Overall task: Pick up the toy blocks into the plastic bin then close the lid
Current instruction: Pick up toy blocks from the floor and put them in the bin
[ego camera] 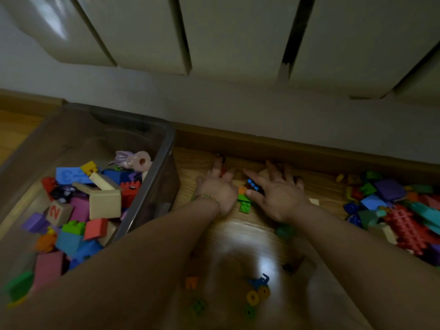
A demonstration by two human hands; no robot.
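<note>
wood floor — hands spread over blocks

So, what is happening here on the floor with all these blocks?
A person is tidying toy blocks. The left hand and the right hand reach with spread fingers over a few loose blocks on the wooden floor, among them a green block. The plastic bin on the left is open and holds many blocks. A large pile lies on the floor to the right. No lid shows.
</note>
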